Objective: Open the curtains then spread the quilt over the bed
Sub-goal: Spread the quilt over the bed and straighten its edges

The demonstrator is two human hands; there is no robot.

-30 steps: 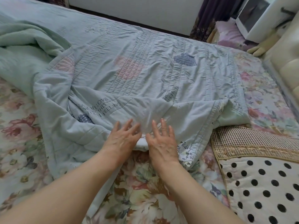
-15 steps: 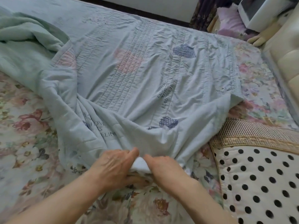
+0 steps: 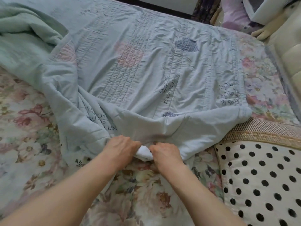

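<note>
- Both hands now curled shut on quilt [image 3: 146,66] edge, flat a second ago
- left hand [image 3: 121,146], right hand [image 3: 165,152] fingers gripping bunched edge
- quilt spreads beyond fingers over bed [image 3: 24,144]
- dotted pillow [image 3: 260,180] right of fingers

A polka-dot pillow [image 3: 263,181] lies at right, a cream padded headboard [image 3: 288,57] beyond it.

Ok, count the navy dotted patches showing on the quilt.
2. One patch lies far up the quilt, right of centre; the other peeks from a fold just beyond the hands. The bunched folds may hide more.
</note>
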